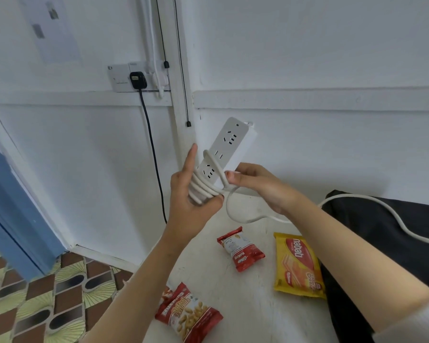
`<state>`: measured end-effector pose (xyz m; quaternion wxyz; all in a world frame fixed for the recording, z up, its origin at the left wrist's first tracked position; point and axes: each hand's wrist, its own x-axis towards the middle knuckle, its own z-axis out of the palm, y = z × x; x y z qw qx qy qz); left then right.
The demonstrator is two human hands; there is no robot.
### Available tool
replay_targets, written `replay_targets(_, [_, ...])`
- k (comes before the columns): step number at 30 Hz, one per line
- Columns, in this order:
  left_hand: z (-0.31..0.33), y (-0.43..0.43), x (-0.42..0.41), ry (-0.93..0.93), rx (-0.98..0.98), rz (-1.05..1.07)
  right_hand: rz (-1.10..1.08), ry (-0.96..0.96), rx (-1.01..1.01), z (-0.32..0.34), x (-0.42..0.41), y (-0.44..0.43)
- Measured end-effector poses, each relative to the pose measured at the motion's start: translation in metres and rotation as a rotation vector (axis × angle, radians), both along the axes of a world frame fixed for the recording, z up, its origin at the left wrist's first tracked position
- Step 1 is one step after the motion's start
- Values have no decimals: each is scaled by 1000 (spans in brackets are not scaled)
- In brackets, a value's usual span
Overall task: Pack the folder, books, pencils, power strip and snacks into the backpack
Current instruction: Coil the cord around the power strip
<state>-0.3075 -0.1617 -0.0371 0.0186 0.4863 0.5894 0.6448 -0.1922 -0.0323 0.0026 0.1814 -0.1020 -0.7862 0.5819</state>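
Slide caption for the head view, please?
Left hand grips the power strip; right hand pinches its cord, snacks on the table.

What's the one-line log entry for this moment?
cord: part-wound round power strip | left hand: grips strip, coils | right hand: pinches cord | unpacked: wafer pack, peanut bag, red packet

Both forearms are up in front. The left hand grips the bottom of the power strip, index finger sticking straight up, thumb on the coils. The right hand pinches the cord right next to it.
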Motion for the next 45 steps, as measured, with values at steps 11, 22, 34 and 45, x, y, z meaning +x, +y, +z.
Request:
replay_targets(11, [-5,-3,-4,14,-72,39,-191,-118,263,-20,-1,-12])
replay_targets(22, [-13,2,-5,140,-73,157,-295,-194,808,-35,32,14])
replay_targets(34, [14,30,26,-14,16,114,-294,38,740,-13,78,36])
replay_targets(45, [59,51,49,203,2,319,-231,-176,170,33,151,51])
